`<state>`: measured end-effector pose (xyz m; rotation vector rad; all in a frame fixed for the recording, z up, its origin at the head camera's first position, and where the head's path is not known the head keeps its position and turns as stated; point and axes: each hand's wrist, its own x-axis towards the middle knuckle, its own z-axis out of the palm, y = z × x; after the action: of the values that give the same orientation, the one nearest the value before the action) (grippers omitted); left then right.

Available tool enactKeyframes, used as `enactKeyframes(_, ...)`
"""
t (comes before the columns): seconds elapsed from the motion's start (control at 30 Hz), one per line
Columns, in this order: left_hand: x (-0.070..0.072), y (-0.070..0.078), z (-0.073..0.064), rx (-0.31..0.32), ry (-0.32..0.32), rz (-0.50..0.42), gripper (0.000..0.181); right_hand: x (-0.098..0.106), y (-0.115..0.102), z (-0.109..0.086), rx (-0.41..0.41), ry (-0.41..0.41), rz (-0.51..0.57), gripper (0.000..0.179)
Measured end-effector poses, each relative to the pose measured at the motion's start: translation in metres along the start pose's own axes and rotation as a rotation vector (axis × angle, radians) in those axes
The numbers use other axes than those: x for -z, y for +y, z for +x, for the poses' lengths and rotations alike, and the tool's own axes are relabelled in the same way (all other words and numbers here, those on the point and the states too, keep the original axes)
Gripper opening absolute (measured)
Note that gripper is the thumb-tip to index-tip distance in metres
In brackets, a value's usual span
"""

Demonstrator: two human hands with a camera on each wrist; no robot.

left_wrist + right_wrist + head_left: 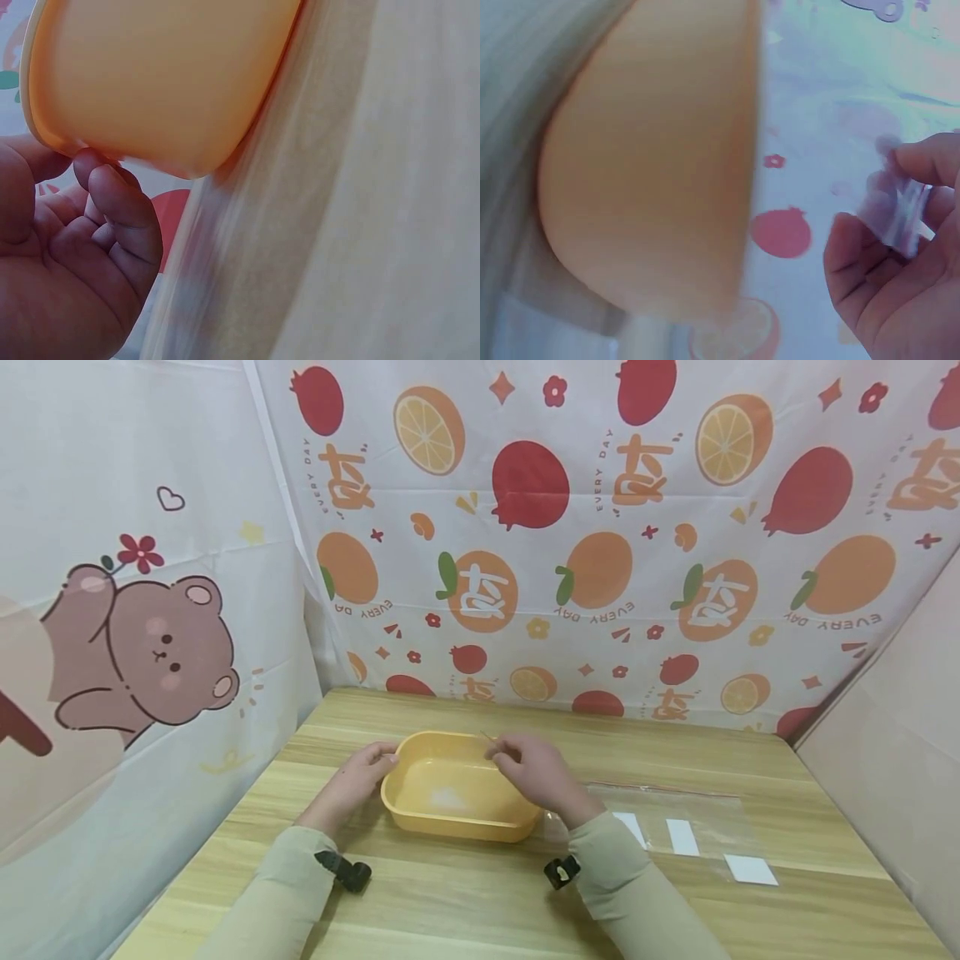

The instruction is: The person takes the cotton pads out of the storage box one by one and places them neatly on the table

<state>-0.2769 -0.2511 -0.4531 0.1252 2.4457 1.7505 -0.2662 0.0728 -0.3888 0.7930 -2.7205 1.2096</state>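
A yellow plastic basin (pixel 450 822) stands on the wooden table, with a pale patch on its bottom. My left hand (pixel 365 772) pinches the basin's left rim between thumb and curled fingers; the left wrist view shows these fingertips (pixel 112 176) against the basin wall. Over the far right side of the basin, my right hand (pixel 534 770) holds a small piece of clear plastic. In the right wrist view this clear plastic piece (pixel 900 221) sits between thumb and fingers, thin and see-through, beyond the basin's rim.
Right of the basin lies a clear zip bag (pixel 720 814) with a red strip along its top edge. White rectangular cards (pixel 682 837) lie at the bag, the rightmost near its lower corner. A fruit-print cloth (pixel 525 652) hangs behind the table; a bear-print cloth (pixel 165 643) hangs at left.
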Motion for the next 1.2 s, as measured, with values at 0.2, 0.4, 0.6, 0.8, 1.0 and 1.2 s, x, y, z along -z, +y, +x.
enactKeyframes(0.2, 0.000, 0.001, 0.000, 0.002, 0.001, -0.002, 0.045, 0.038, -0.003, -0.013, -0.017, 0.021, 0.076, 0.019)
enactKeyframes(0.4, 0.002, -0.001, 0.001, 0.006, 0.001, -0.013, 0.046, 0.082, 0.005, -0.023, 0.044, -0.024, 0.163, 0.027)
enactKeyframes(0.6, 0.001, -0.001, 0.001, 0.009, -0.006, -0.023, 0.045, 0.125, 0.025, -0.039, 0.046, -0.066, 0.275, 0.031)
enactKeyframes(0.8, 0.001, 0.001, 0.001, 0.012, -0.008, -0.017, 0.046, 0.170, 0.052, -0.063, -0.006, -0.117, 0.260, 0.037)
enactKeyframes(1.0, 0.001, -0.001, 0.002, 0.005, -0.008, -0.022, 0.047, 0.215, 0.077, -0.098, -0.147, -0.125, 0.114, 0.035)
enactKeyframes(1.2, 0.001, -0.002, 0.002, 0.009, -0.004, -0.046, 0.047, 0.249, 0.108, -0.126, -0.244, -0.142, 0.083, 0.036)
